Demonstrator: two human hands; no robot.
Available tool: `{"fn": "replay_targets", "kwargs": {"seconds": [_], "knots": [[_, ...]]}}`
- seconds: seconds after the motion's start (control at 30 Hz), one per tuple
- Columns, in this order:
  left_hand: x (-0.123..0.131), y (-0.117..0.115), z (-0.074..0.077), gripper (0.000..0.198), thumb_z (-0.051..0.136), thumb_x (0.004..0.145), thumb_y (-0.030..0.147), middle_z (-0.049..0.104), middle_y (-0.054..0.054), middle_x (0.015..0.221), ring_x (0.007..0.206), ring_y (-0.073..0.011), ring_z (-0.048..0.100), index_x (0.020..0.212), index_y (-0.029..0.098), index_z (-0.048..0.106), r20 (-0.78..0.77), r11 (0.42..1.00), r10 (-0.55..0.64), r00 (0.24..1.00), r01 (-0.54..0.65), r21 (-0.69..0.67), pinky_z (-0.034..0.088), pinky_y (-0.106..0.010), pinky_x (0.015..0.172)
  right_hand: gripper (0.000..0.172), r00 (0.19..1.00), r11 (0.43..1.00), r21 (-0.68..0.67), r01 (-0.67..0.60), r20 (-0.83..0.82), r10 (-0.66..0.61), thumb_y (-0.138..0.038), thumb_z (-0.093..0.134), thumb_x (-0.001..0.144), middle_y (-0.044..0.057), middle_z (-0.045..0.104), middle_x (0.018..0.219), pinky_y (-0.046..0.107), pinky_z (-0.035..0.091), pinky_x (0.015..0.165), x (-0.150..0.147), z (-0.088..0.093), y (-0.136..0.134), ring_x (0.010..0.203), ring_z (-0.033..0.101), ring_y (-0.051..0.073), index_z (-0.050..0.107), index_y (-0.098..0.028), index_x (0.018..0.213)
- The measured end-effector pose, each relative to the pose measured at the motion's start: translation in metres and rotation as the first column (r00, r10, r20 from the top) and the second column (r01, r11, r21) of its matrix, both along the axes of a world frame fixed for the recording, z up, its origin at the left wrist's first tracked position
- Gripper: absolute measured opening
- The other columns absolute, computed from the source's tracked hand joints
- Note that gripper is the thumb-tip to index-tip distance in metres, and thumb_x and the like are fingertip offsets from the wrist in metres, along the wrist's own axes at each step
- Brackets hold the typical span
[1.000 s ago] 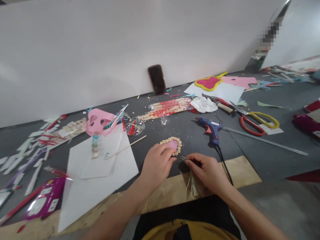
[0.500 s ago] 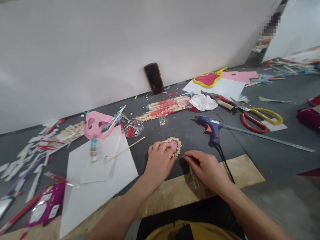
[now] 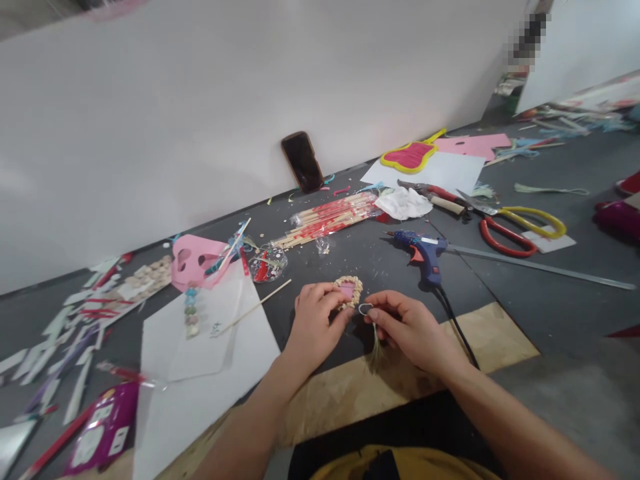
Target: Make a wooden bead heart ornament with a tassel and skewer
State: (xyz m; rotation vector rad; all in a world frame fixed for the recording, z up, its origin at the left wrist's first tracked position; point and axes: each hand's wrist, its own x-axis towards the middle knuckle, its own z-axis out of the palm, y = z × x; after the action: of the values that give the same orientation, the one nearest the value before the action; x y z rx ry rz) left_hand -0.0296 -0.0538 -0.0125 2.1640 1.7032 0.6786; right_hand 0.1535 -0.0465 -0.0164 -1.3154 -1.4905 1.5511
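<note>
Between the thumb and fingers of my left hand is a small pink piece edged with pale beads, held at its left and lower edge just above the dark tabletop. My right hand pinches the thin cord loop of a pale green tassel. The loop sticks out toward the beaded piece with a small gap between them, and the tassel's threads hang below my fingers. Behind my right hand lies a blue glue gun, its nozzle pointing left.
A phone leans on the white partition. Wrapped sticks lie midway. Scissors and pliers are at right, white paper and a pink mask at left. The glue gun's cable runs beside my right wrist.
My right hand has turned and lifted slightly, so the tassel's loop now shows clearly and its threads hang down. My left hand keeps its hold on the beaded piece. The view has shifted a little.
</note>
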Motion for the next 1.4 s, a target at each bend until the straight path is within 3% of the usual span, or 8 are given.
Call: {"fn": "replay_targets", "kwargs": {"seconds": [0.13,0.33,0.47,0.7,1.03,1.13,1.27,1.4], "knots": [[-0.003,0.002,-0.001,0.015,0.057,0.085,0.030,0.060,-0.004,0.107,0.103,-0.0223,0.049,0.096,0.024,0.065,0.068,1.000,0.007,0.998,-0.006,-0.009,0.039,-0.041,0.092,0.022,0.998,0.991,-0.127,0.043,-0.046,-0.049,-0.037,0.056,0.080,-0.004,0.056,0.058,0.020,0.033,0.043,-0.004,0.000,0.000,0.046,0.044,0.008,0.064,-0.019,0.090],[-0.006,0.005,-0.003,0.015,0.059,0.084,0.029,0.061,-0.004,0.105,0.103,-0.0216,0.049,0.096,0.024,0.065,0.122,1.000,-0.008,0.993,0.006,0.014,0.040,-0.040,0.093,0.026,0.986,0.982,-0.153,0.113,-0.102,-0.130,-0.036,0.060,0.076,-0.005,0.056,0.057,0.019,0.034,0.041,-0.008,0.003,-0.002,0.047,0.047,0.009,0.058,-0.019,0.096],[-0.005,0.004,-0.001,0.015,0.058,0.084,0.029,0.061,-0.004,0.105,0.103,-0.0221,0.049,0.096,0.024,0.066,0.108,1.000,-0.010,0.994,0.010,0.007,0.040,-0.041,0.093,0.019,0.991,0.989,-0.098,0.110,-0.070,-0.117,-0.034,0.059,0.077,-0.003,0.057,0.061,0.020,0.038,0.044,-0.008,0.005,-0.002,0.051,0.050,0.009,0.059,-0.018,0.087],[-0.002,0.001,0.000,0.017,0.057,0.085,0.034,0.062,-0.005,0.103,0.101,-0.0233,0.050,0.095,0.024,0.066,0.027,0.999,-0.035,0.999,0.036,-0.005,0.039,-0.042,0.090,0.034,0.992,0.990,0.055,0.128,-0.024,-0.127,-0.030,0.056,0.080,-0.002,0.063,0.072,0.023,0.044,0.052,-0.006,-0.002,-0.004,0.054,0.054,0.010,0.048,-0.022,0.112],[-0.001,-0.002,0.001,0.023,0.055,0.086,0.040,0.063,-0.005,0.109,0.105,-0.0243,0.048,0.100,0.024,0.066,0.007,0.997,-0.067,0.998,0.067,-0.046,0.037,-0.042,0.092,0.015,0.971,0.972,0.235,0.008,0.229,-0.063,-0.031,0.052,0.084,-0.002,0.064,0.071,0.023,0.043,0.056,0.000,-0.003,-0.005,0.059,0.057,0.012,0.062,-0.022,0.088],[-0.001,-0.004,0.008,0.027,0.050,0.088,0.042,0.065,-0.004,0.109,0.105,-0.0231,0.050,0.104,0.026,0.064,0.065,0.992,-0.105,0.992,0.109,-0.059,0.037,-0.040,0.090,0.013,0.974,0.962,0.272,-0.016,0.223,-0.047,-0.029,0.052,0.084,0.000,0.067,0.078,0.023,0.045,0.060,-0.002,-0.003,-0.006,0.066,0.060,0.013,0.062,-0.022,0.089],[0.001,-0.006,0.016,0.022,0.051,0.088,0.041,0.068,-0.002,0.097,0.099,-0.0221,0.052,0.089,0.025,0.065,0.057,0.992,-0.101,0.993,0.105,-0.073,0.037,-0.040,0.089,0.019,0.986,0.965,0.262,-0.003,0.164,-0.041,-0.028,0.053,0.084,0.002,0.068,0.082,0.025,0.048,0.064,-0.006,0.000,-0.009,0.071,0.062,0.014,0.060,-0.021,0.100],[0.002,-0.008,0.018,0.022,0.048,0.090,0.036,0.068,0.000,0.087,0.093,-0.0196,0.054,0.080,0.024,0.064,0.090,0.993,-0.081,0.993,0.088,-0.079,0.038,-0.038,0.088,0.024,0.994,0.974,0.212,-0.085,0.085,0.068,-0.028,0.047,0.087,0.003,0.069,0.085,0.027,0.049,0.071,-0.005,0.006,-0.010,0.076,0.062,0.015,0.063,-0.020,0.102]]}}
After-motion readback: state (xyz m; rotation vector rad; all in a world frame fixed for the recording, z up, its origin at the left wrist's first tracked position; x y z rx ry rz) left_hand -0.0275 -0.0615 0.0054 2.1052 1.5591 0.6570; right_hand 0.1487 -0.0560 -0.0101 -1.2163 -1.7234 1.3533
